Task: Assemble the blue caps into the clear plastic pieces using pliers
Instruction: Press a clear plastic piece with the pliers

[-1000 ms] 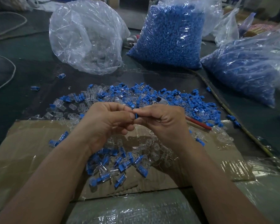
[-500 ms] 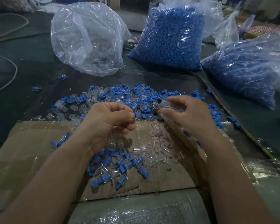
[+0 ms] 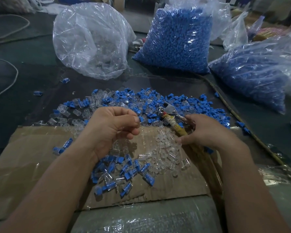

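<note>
Readable text: we find none, neither letters, numbers, brands nor signs.
Red-striped object at the far right edge (image 3: 269, 31): too blurred for us to tell whether it carries print.
</note>
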